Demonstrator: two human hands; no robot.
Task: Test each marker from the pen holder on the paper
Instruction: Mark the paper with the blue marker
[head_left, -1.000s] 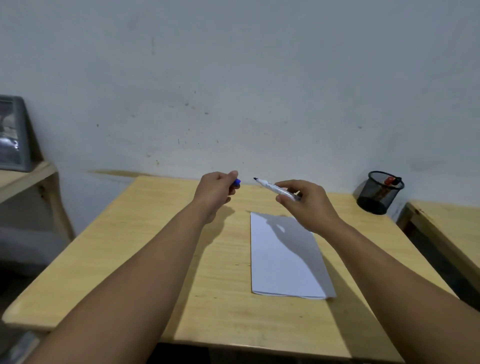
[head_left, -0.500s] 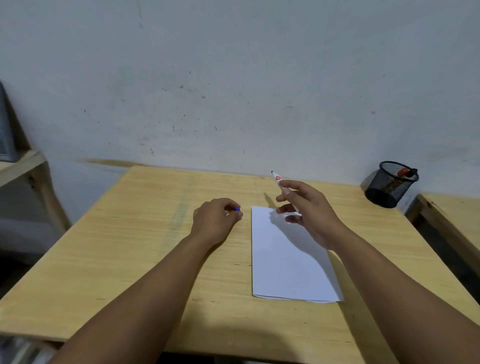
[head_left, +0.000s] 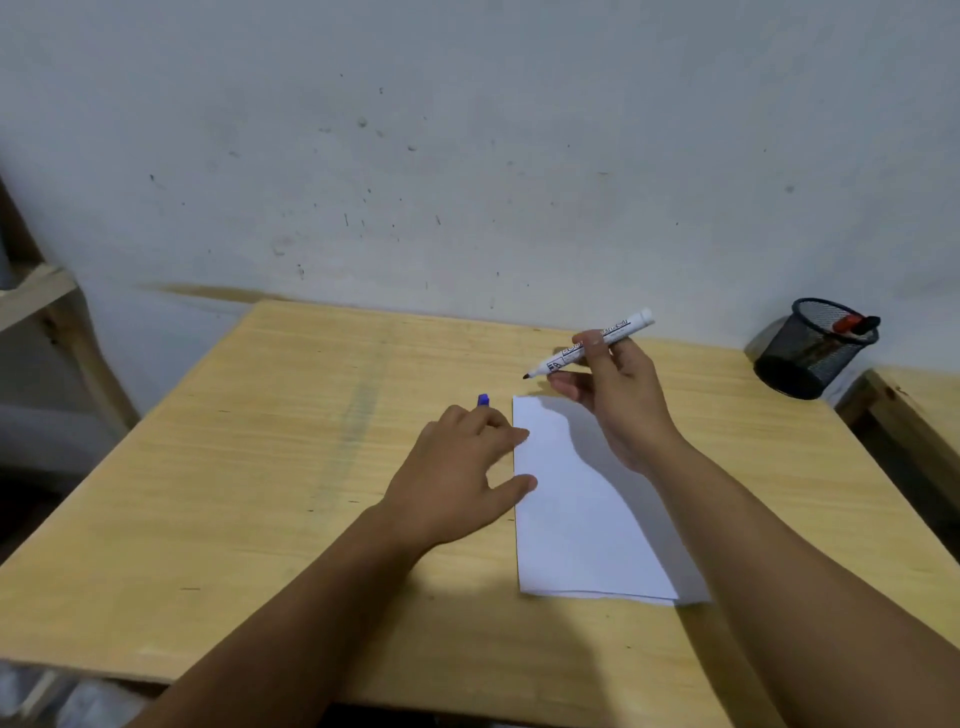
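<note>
A white sheet of paper (head_left: 582, 525) lies on the wooden table (head_left: 249, 467). My right hand (head_left: 618, 400) hovers over the paper's far edge, gripping an uncapped white marker (head_left: 592, 345) whose dark tip points left. My left hand (head_left: 457, 478) rests on the table with thumb and forefinger touching the paper's left edge. A blue cap (head_left: 483, 399) sticks out from between its fingers. The black mesh pen holder (head_left: 815, 353) stands at the table's far right corner with a red marker (head_left: 849, 323) leaning in it.
A grey scuffed wall runs behind the table. A second wooden table (head_left: 919, 415) stands right of the pen holder across a narrow gap. A wooden shelf (head_left: 36, 296) sits at the left edge.
My left hand has spread out from a fist and come down onto the paper's left edge. My right hand has turned the marker, so its tip now points left and down.
</note>
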